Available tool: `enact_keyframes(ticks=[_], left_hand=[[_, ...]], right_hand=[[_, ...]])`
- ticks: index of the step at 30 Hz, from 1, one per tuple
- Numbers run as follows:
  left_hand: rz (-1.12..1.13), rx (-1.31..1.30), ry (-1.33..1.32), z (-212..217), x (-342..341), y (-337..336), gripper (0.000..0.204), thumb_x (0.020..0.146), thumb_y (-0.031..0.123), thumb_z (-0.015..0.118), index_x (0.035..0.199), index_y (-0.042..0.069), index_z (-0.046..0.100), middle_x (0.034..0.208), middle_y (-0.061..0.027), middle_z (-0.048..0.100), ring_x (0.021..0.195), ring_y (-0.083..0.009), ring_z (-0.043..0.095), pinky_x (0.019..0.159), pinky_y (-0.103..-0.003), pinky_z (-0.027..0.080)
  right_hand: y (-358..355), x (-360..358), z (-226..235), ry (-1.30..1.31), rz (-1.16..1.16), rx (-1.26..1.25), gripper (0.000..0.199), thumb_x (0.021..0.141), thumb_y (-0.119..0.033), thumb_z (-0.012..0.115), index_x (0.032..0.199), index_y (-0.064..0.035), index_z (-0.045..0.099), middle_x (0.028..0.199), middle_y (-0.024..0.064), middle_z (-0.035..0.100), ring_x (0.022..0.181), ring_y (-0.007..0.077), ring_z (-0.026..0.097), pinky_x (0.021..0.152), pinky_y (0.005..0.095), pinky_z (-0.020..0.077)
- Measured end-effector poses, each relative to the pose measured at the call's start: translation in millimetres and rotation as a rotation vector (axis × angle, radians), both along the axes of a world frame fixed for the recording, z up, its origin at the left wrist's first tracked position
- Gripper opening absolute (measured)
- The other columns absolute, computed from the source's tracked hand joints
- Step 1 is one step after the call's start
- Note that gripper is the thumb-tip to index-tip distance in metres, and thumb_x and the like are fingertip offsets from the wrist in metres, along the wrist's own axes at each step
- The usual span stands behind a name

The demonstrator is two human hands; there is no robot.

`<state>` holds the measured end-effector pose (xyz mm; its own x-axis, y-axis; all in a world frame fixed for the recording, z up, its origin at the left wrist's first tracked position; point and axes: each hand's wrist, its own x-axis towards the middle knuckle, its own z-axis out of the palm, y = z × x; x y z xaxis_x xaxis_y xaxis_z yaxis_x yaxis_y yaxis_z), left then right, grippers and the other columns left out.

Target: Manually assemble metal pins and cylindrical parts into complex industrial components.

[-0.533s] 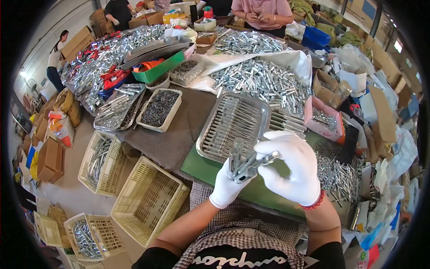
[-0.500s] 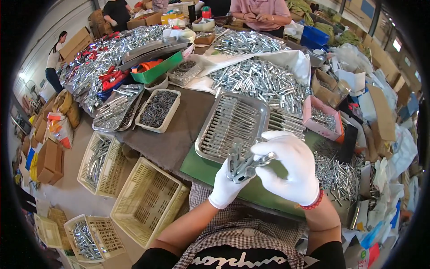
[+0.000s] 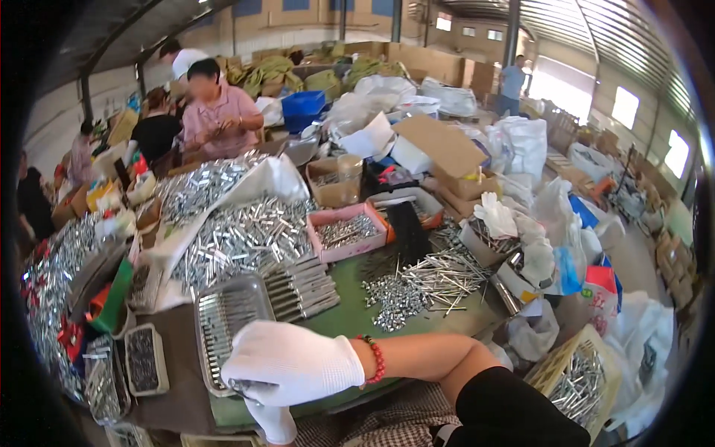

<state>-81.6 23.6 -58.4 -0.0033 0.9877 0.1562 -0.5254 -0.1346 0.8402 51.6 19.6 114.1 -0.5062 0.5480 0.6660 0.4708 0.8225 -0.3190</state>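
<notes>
My right hand point(image 3: 294, 361), in a white knit glove, is curled closed with its fingers turned downward, over my left hand. Below it my gloved left hand point(image 3: 273, 422) shows only in part, its fingers hidden. A bit of shiny metal tubes point(image 3: 253, 386) peeks out between the two hands; the rest is covered. Just beyond the hands lies a metal tray point(image 3: 262, 292) with slim metal rods point(image 3: 229, 311) lined up in rows. Against its right side is a row of metal sleeves point(image 3: 302, 287).
A green board point(image 3: 350, 277) carries a heap of small nuts point(image 3: 395, 302) and loose bolts point(image 3: 447, 276). Behind stand a pink box point(image 3: 350, 250) of small parts and a pile of metal tubes point(image 3: 242, 235). A crate point(image 3: 588, 335) of rods stands right. A co-worker point(image 3: 220, 115) is across the table.
The view has swung up and to the right. My right hand has come over my left, now hiding most of the metal tubes that the left held.
</notes>
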Motion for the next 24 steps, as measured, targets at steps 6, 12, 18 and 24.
enact_keyframes(ticks=[6,12,18,24], left_hand=[[0.132,0.103,0.267,8.6,0.7,-6.8,0.018,0.085,0.013,0.067,0.101,0.007,0.063,0.096,-0.0045,0.063,0.092,-0.02,0.06,0.082,-0.035,0.047],[0.042,-0.002,0.01,7.9,-2.3,-6.7,0.057,0.079,0.003,0.068,0.13,0.003,0.04,0.117,-0.0062,0.052,0.098,-0.0152,0.055,0.076,-0.028,0.05],[-0.028,-0.018,0.222,-5.2,-13.6,-1.8,0.056,0.071,-0.006,0.065,0.123,0.0,0.047,0.108,-0.0039,0.058,0.097,-0.0131,0.057,0.087,-0.028,0.047],[-0.079,0.03,0.085,6.0,-13.4,-9.6,0.051,0.077,-0.002,0.07,0.123,-0.001,0.048,0.114,-0.0067,0.06,0.103,-0.0148,0.058,0.09,-0.03,0.047]], right_hand=[[2.3,0.8,-4.5,0.051,-0.017,0.028,0.016,0.072,-0.013,0.062,0.083,-0.0053,0.054,0.076,0.0122,0.056,0.076,0.0342,0.055,0.07,0.0444,0.0454],[-0.3,-5.5,5.8,-0.067,-0.032,-0.051,0.012,0.074,-0.014,0.061,0.08,-0.006,0.055,0.073,0.0113,0.057,0.076,0.0329,0.057,0.071,0.0439,0.0459],[-6.1,1.2,2.3,0.051,-0.05,-0.02,0.012,0.077,-0.016,0.06,0.087,-0.0083,0.058,0.079,0.01,0.059,0.079,0.0306,0.059,0.076,0.0412,0.0465],[-6.4,-1.1,9.2,-0.279,-0.032,-0.143,0.02,0.075,-0.015,0.069,0.093,-0.0105,0.062,0.085,0.0064,0.062,0.087,0.0275,0.061,0.082,0.0381,0.0479]])
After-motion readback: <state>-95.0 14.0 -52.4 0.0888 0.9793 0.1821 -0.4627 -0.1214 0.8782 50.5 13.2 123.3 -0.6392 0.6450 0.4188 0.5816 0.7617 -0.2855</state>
